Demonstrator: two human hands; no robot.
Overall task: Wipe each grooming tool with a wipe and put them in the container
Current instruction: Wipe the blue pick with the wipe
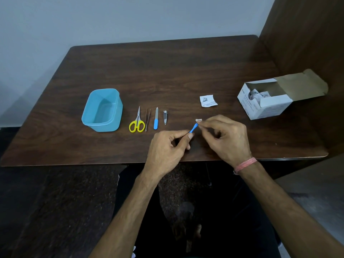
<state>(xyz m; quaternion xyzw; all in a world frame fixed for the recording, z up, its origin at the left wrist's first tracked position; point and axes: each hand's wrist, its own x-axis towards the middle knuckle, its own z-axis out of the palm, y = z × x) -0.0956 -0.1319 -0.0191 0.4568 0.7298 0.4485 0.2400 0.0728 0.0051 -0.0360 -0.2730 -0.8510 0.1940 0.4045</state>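
Observation:
My left hand (167, 148) pinches the near end of a small blue tool (193, 127) just above the table. My right hand (225, 136) pinches a small white wipe (198, 120) against the tool's far tip. To the left lie yellow-handled scissors (137, 121), thin tweezers (147, 119), a blue-handled nail file (156, 119) and a metal nail clipper (165, 117) in a row. Left of them stands an open blue container (87, 112) with nothing visible inside.
A torn white wipe wrapper (208, 100) lies behind my right hand. An open white cardboard box (268, 107) of wipes sits at the right of the dark wooden table (167, 71). A brown panel (307, 34) rises along the table's right side.

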